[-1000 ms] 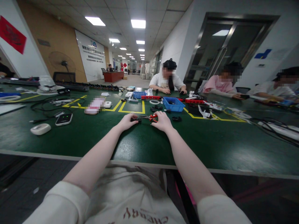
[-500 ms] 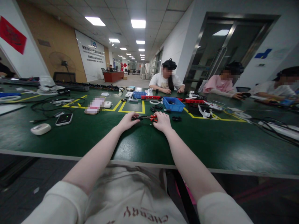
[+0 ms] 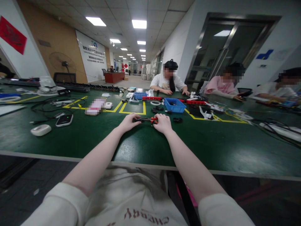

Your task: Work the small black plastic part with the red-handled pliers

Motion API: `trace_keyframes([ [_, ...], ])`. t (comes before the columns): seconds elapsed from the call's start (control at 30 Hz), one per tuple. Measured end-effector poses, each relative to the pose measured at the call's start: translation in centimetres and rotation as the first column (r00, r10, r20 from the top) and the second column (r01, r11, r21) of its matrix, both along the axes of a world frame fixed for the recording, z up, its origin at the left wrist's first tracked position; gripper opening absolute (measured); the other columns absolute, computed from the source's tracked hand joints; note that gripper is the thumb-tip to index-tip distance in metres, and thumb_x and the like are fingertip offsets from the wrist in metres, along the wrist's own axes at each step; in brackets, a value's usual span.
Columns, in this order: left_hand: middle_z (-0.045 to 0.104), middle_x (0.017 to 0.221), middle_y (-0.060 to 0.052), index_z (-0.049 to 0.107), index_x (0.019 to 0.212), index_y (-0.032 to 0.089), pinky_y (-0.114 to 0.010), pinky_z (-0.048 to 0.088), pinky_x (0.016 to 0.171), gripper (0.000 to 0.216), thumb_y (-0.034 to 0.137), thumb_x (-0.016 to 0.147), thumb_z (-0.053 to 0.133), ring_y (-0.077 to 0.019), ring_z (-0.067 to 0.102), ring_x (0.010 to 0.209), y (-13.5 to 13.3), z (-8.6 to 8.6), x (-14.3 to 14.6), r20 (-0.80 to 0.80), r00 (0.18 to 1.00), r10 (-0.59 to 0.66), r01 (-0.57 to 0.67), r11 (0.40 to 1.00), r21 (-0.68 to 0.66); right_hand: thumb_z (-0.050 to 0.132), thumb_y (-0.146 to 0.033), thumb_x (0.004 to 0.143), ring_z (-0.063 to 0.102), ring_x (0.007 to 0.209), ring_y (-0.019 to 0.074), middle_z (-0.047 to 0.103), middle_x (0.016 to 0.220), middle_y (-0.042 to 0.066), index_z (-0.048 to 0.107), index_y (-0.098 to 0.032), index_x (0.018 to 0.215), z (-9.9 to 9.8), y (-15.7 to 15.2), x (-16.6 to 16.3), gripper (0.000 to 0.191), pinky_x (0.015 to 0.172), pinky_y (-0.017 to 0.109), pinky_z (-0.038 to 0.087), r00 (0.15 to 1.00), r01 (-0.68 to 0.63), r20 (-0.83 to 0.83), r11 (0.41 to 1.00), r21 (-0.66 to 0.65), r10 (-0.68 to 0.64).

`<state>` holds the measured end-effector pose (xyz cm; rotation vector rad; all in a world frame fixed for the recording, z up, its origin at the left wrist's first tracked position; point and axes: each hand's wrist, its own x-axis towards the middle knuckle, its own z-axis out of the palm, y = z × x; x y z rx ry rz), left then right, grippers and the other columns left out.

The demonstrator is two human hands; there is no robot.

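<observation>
Pliers with red handles are gripped by the right hand in the head view, their jaws directed at a small black item pinched in the left hand, over the green table, near a blue bin.

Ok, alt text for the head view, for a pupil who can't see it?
At a green table, the wearer's right hand holds red-handled pliers pointing toward a small black item in the left hand. Beyond stands a blue bin; a co-worker sits opposite.

One head-worn camera faces forward and down over the nearby table, right side seemingly blurred.
</observation>
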<state>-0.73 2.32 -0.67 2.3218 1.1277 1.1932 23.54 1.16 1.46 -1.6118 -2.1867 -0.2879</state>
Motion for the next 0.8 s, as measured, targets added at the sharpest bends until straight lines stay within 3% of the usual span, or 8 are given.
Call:
trace_keyframes([
  [0.53,0.068,0.103,-0.007,0.069,0.1,0.018,-0.037,0.055,0.084,0.025,0.034,0.08,0.07,-0.022,0.066,0.091,-0.11,0.12,-0.03,-0.004,1.0,-0.017,0.017,1.0,-0.02,0.062,-0.034,0.078,0.057,0.099,0.0282,0.068,0.104,0.009,0.058,-0.022,0.1,0.43,-0.31,-0.34,0.026,0.086,0.04,0.037,0.999,0.001,0.032,0.998,-0.058,0.001],
  [0.8,0.065,0.098,-0.006,0.069,0.098,0.018,-0.037,0.055,0.082,0.025,0.035,0.08,0.071,-0.0215,0.065,0.087,-0.19,0.28,0.01,-0.003,1.0,-0.003,0.003,1.0,-0.005,0.064,-0.036,0.078,0.059,0.096,0.0266,0.067,0.105,0.009,0.058,-0.023,0.102,0.58,-0.46,-0.46,0.028,0.075,0.035,0.042,1.0,0.011,0.029,0.996,-0.092,-0.008],
])
